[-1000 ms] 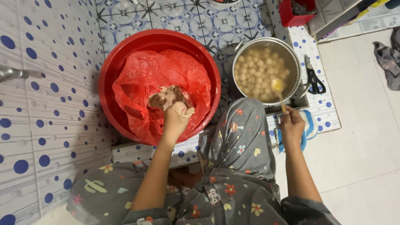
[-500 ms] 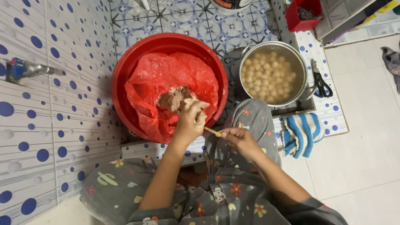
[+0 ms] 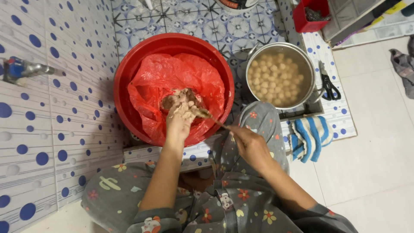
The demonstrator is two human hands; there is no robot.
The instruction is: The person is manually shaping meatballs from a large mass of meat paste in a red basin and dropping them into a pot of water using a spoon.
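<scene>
**Meat paste shaped by hand over a red basin**

A person seated on a tiled floor (image 3: 371,142) works over a red basin (image 3: 129,73) lined with a red plastic bag (image 3: 172,77). The left hand (image 3: 180,118) is closed in a tight grip around a lump of pale meat paste (image 3: 183,105), squeezed up just above the brownish mass (image 3: 170,100) lying in the bag. The right hand (image 3: 249,144) holds a spoon (image 3: 206,115) in a narrow grip by its handle, the bowl of the spoon touching the paste at the top of the left fist. Just beside the basin, to the right, a steel pot (image 3: 302,64) holds many pale round balls (image 3: 276,77) in liquid. Black scissors (image 3: 330,86) lie near the pot, and a blue-and-white striped cloth (image 3: 308,138) rests below it. A small red container (image 3: 302,19) stands further off.
</scene>
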